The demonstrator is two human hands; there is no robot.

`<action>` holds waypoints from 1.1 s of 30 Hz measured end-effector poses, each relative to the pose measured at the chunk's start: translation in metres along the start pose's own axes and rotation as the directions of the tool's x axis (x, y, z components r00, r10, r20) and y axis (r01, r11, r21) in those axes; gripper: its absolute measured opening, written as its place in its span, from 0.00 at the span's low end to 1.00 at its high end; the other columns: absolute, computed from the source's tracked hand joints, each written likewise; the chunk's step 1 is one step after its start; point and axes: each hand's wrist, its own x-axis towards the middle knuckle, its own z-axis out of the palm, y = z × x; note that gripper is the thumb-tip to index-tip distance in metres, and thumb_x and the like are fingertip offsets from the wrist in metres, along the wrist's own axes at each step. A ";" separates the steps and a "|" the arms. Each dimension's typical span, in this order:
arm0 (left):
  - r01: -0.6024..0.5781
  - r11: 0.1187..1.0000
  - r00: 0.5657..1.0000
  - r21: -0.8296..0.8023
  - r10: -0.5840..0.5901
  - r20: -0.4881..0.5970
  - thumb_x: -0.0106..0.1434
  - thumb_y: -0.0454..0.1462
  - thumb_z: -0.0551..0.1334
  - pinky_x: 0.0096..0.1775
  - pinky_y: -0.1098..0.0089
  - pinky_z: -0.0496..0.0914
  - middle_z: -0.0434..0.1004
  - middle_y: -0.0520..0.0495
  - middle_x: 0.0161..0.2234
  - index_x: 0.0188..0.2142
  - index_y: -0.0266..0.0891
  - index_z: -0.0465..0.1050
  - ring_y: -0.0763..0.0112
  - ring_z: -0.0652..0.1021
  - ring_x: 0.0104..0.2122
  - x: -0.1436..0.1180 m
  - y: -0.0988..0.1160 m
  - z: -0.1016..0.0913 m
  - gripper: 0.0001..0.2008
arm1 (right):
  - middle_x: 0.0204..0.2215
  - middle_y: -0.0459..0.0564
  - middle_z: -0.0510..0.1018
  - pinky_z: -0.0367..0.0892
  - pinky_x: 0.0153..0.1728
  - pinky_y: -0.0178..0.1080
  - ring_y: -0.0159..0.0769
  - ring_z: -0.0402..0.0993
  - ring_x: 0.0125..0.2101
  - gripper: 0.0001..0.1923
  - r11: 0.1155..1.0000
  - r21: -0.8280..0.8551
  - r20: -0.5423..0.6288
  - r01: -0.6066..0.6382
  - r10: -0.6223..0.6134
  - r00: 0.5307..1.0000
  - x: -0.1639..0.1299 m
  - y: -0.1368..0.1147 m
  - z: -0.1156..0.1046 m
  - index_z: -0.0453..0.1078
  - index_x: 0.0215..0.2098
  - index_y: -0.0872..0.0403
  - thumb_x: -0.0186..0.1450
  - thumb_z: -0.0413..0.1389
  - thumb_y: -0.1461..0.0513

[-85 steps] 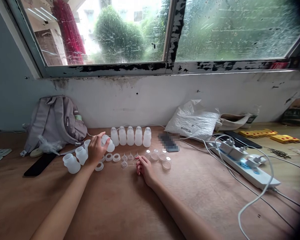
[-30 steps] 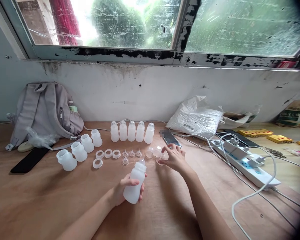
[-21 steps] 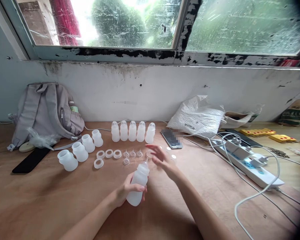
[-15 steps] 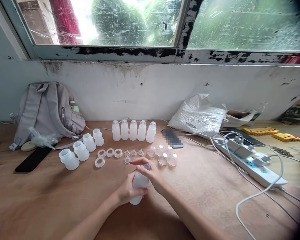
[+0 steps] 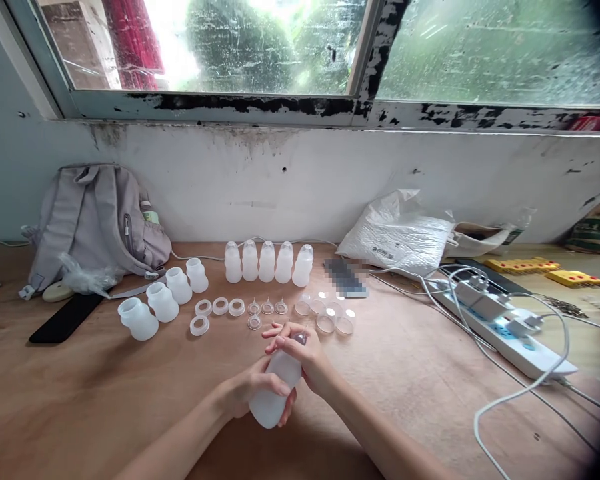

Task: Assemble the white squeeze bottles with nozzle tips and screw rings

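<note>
The frosted bottle, at the near side of the brown tabletop and leaning with its top toward 1 o'clock, is clamped about its body by the left hand, while the right hand is closed over its upper end (the fingers hide much of the neck). Reckoned from this bottle, five capped bottles stand at 12 o'clock, beyond the clear teats; white collars lie at 11 o'clock, four open bottles at 10 o'clock, and clear caps at 1 o'clock.
</note>
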 end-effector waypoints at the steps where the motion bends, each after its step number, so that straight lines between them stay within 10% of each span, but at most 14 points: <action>1: 0.012 0.999 0.999 -0.034 -0.011 0.033 0.45 0.33 0.59 0.18 0.73 0.63 0.69 0.51 0.20 0.35 0.34 0.64 0.72 0.71 0.16 0.000 0.000 -0.001 0.14 | 0.21 0.48 0.76 0.52 0.51 0.49 0.43 0.69 0.42 0.10 1.000 -0.015 0.010 0.013 -0.013 1.000 -0.001 0.000 0.000 0.67 0.18 0.53 0.53 0.59 0.58; 9: 0.300 0.848 0.860 -0.438 -0.042 0.508 0.46 0.44 0.57 0.17 0.75 0.56 0.62 0.56 0.16 0.38 0.40 0.62 0.76 0.66 0.13 0.005 -0.020 -0.012 0.20 | 0.35 0.50 0.76 0.67 0.35 0.42 0.45 0.66 0.46 0.15 0.999 -0.026 0.210 0.021 -0.015 0.978 -0.003 -0.008 -0.003 0.69 0.30 0.52 0.51 0.58 0.50; 15: 0.180 0.879 0.918 -0.441 0.011 0.397 0.48 0.44 0.56 0.18 0.76 0.54 0.62 0.56 0.18 0.40 0.39 0.61 0.78 0.64 0.14 0.009 -0.017 -0.018 0.19 | 0.42 0.51 0.71 0.62 0.43 0.41 0.41 0.65 0.45 0.26 0.993 -0.080 0.219 0.090 -0.070 0.973 0.012 -0.006 -0.022 0.66 0.41 0.52 0.48 0.61 0.50; 22: 0.086 0.938 0.961 -0.336 0.010 0.275 0.50 0.41 0.54 0.20 0.75 0.57 0.63 0.54 0.20 0.40 0.37 0.62 0.77 0.67 0.16 0.004 -0.008 -0.020 0.17 | 0.21 0.40 0.66 0.58 0.13 0.29 0.24 0.61 0.15 0.18 0.991 -0.006 0.247 -0.134 0.131 0.960 0.013 0.003 -0.022 0.61 0.30 0.52 0.50 0.59 0.51; 33: 0.011 0.955 0.982 -0.295 0.045 0.183 0.51 0.39 0.52 0.19 0.74 0.61 0.64 0.53 0.20 0.40 0.36 0.63 0.76 0.67 0.17 0.002 -0.004 -0.021 0.17 | 0.27 0.44 0.69 0.59 0.23 0.33 0.27 0.62 0.21 0.23 0.954 0.215 0.389 -0.208 0.111 0.914 0.015 0.005 -0.032 0.66 0.42 0.54 0.49 0.61 0.56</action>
